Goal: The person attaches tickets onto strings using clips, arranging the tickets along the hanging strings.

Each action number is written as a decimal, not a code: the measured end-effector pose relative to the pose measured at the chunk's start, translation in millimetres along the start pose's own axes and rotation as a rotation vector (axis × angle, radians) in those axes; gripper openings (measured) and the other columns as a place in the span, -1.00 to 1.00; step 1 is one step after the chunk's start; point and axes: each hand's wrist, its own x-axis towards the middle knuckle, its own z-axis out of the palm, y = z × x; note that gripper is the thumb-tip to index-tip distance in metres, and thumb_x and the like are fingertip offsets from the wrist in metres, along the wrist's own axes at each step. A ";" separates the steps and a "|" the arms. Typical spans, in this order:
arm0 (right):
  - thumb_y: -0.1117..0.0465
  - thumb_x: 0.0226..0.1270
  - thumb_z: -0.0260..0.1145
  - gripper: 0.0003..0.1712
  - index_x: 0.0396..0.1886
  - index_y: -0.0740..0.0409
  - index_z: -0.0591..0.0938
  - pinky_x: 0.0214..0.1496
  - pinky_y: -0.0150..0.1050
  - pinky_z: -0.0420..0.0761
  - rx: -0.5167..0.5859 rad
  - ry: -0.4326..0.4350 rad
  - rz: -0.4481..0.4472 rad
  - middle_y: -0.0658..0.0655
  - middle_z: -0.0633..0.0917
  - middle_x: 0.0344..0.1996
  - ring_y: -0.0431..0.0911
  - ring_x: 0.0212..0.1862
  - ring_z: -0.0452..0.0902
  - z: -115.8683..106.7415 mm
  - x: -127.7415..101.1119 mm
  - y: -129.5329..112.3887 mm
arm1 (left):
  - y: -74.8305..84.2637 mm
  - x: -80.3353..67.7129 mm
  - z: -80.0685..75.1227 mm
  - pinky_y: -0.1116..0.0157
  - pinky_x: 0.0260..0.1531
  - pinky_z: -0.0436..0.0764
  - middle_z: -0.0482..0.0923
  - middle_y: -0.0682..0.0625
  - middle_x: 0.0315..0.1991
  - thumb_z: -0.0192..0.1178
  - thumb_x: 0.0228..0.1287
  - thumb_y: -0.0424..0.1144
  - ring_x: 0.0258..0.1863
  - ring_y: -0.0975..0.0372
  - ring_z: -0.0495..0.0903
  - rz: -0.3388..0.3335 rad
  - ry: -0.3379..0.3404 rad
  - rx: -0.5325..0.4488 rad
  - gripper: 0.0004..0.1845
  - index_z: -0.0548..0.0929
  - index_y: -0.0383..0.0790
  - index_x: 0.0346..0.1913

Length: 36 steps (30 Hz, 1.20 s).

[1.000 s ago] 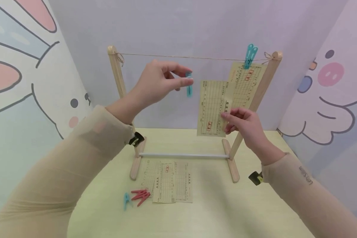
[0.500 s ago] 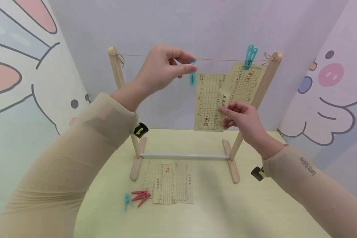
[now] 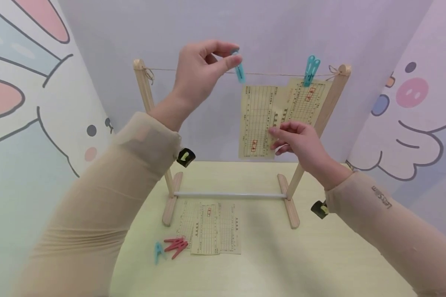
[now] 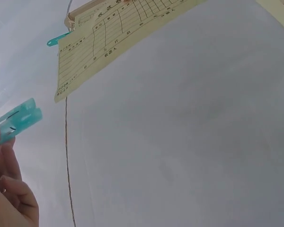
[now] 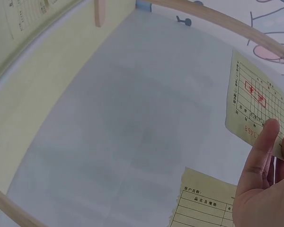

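The upper end of the light-blue clip (image 3: 240, 74) is covered by the left hand (image 3: 204, 70), whose thumb and fingers are clamped on it; its lower end comes out below, in front of the string (image 3: 278, 74) in the head view, and I cannot tell if they touch. In the left wrist view this hand is cut off at the edge. The left forearm rises steeply, and the fingers point to the right. The right hand (image 3: 299, 142) is lower, its fingers directed to the left, pinching the right edge of the paper slip (image 3: 256, 119), which is upright just under the string. This slip hides partly the hanging slip (image 3: 312, 101), held by another blue clip (image 3: 311, 72). On the counter (image 3: 267, 264), slips (image 3: 205, 231) overlap one another, with print too small for reading.
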 end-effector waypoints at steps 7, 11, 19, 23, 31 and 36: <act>0.12 0.28 0.43 -0.82 -0.30 0.13 0.65 -0.36 -0.33 0.69 0.021 0.053 -0.002 -0.05 0.73 -0.42 -0.15 -0.46 0.69 2.6 5.6 -1.0 | 0.2 8.7 4.5 0.42 -0.44 0.33 0.70 0.00 -0.14 0.36 0.28 -0.17 -0.58 0.34 0.35 0.024 0.047 -0.019 -0.73 0.75 -0.19 -0.02; 0.12 0.27 0.43 -0.81 -0.32 0.12 0.64 -0.37 -0.34 0.69 0.033 0.062 -0.006 -0.05 0.74 -0.43 -0.15 -0.47 0.69 2.4 8.1 -1.6 | 3.6 13.0 11.2 0.42 -0.46 0.32 0.70 -0.01 -0.11 0.35 0.28 -0.17 -0.58 0.34 0.34 0.035 0.047 -0.031 -0.73 0.75 -0.19 -0.01; 0.14 0.31 0.40 -0.86 -0.31 0.11 0.65 -0.36 -0.33 0.68 0.049 0.062 -0.014 -0.05 0.74 -0.42 -0.16 -0.48 0.67 -0.1 11.5 -0.3 | 7.5 19.7 24.9 0.43 -0.42 0.35 0.71 0.00 -0.11 0.34 0.29 -0.14 -0.56 0.33 0.35 0.030 0.057 -0.033 -0.72 0.75 -0.17 0.00; 0.13 0.31 0.40 -0.86 -0.29 0.10 0.66 -0.36 -0.34 0.68 0.042 0.066 -0.018 -0.05 0.75 -0.42 -0.16 -0.48 0.68 -1.2 12.8 0.1 | 4.0 22.5 31.3 0.44 -0.39 0.37 0.71 0.01 -0.11 0.33 0.30 -0.14 -0.53 0.32 0.39 0.014 0.056 -0.022 -0.71 0.74 -0.17 0.02; 0.11 0.28 0.42 -0.83 -0.29 0.10 0.66 -0.35 -0.34 0.69 0.047 0.082 -0.009 -0.06 0.74 -0.40 -0.16 -0.47 0.68 -1.6 18.0 0.3 | 1.6 29.4 43.8 0.45 -0.37 0.38 0.71 0.05 -0.06 0.29 0.33 -0.09 -0.49 0.33 0.41 0.004 0.049 0.014 -0.69 0.72 -0.10 0.07; 0.14 0.30 0.41 -0.87 -0.30 0.08 0.66 -0.37 -0.33 0.69 0.062 0.084 -0.009 -0.06 0.74 -0.41 -0.16 -0.49 0.68 0.6 20.4 0.6 | 1.4 30.5 50.2 0.44 -0.44 0.31 0.70 0.10 -0.06 0.28 0.34 -0.05 -0.51 0.34 0.35 -0.037 0.031 0.051 -0.69 0.72 -0.03 0.08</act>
